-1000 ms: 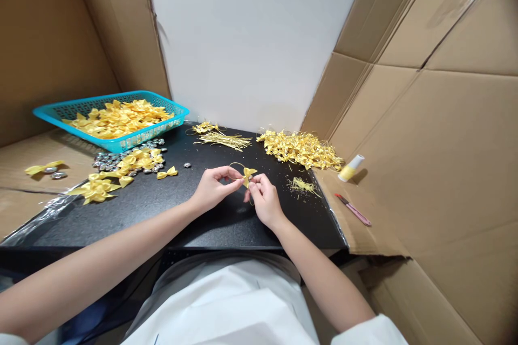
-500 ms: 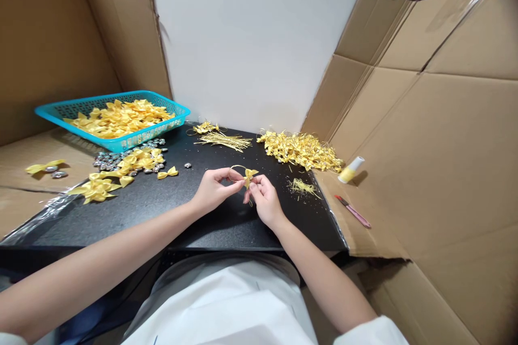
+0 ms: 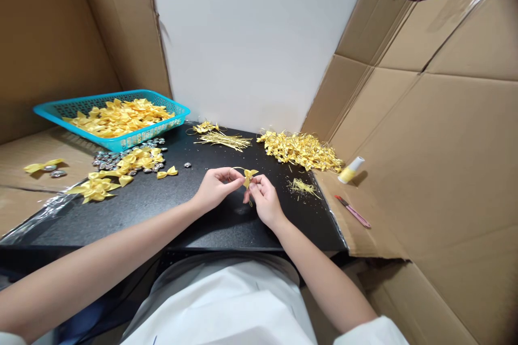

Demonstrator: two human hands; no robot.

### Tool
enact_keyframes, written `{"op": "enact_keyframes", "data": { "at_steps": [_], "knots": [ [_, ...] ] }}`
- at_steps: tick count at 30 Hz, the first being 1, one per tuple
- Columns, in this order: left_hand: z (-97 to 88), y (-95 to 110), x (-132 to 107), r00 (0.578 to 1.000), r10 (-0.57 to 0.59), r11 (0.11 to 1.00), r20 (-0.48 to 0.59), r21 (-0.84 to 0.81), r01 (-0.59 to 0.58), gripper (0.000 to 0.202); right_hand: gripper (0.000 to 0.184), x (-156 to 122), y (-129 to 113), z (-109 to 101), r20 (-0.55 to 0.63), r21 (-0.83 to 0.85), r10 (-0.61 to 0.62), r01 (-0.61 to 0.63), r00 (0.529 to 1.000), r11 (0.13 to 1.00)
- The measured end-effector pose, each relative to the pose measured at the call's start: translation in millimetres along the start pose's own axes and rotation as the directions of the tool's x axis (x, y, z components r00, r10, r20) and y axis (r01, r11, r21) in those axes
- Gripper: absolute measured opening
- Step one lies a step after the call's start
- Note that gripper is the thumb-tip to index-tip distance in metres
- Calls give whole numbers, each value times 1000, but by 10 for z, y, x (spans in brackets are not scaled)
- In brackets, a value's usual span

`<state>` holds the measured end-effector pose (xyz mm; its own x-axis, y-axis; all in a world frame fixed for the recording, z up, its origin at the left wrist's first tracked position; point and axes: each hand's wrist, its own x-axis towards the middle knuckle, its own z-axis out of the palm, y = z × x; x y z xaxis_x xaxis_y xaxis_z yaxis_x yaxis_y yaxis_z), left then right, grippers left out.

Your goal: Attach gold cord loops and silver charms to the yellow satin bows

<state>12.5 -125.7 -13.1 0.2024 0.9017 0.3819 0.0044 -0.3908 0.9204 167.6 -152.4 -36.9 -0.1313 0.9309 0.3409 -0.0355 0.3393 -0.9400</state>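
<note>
Above the black tabletop, a small yellow ribbon bow is held between both hands. My right hand is closed, thumb and fingers pinching the bow from the right. At its left side my left hand is also closed, its thumb and forefinger pinched on a thin yellow cord. The cord arches over to the bow, and a short loop of it hangs below the right fingers. What lies behind the bow is hidden by the fingers.
At left stands a turquoise basket of bows, with loose bows and silvery beads before it. Behind lie cut cords; right, a heap of corded bows, thread scraps, a spool and a pink cutter. Cardboard walls flank the table.
Almost nothing differs. Both hands keep their pinch on the bow and cord, with only a very slight shift of the fingers.
</note>
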Motion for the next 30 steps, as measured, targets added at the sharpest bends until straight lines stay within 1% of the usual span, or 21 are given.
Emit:
{"op": "enact_keyframes", "data": {
  "at_steps": [7,15,20,24,30],
  "knots": [
    [18,-32,1,997,-69,990,40,-120,73,20,30,29,1,12,12,139,43,-45,999,989],
    [30,-40,17,993,-102,975,67,-189,113,18,31,39,-7,15,18,168,53,-55,998,984],
    [32,-35,11,992,-95,976,79,-188,108,22,30,33,-15,19,15,176,45,-47,999,983],
    [19,-13,0,995,-78,982,57,-167,87,23,30,30,-23,23,11,169,42,-43,999,985],
    [11,23,-8,997,-63,989,33,-129,67,20,31,24,-32,21,-5,111,54,-53,999,992]
  ]
}}
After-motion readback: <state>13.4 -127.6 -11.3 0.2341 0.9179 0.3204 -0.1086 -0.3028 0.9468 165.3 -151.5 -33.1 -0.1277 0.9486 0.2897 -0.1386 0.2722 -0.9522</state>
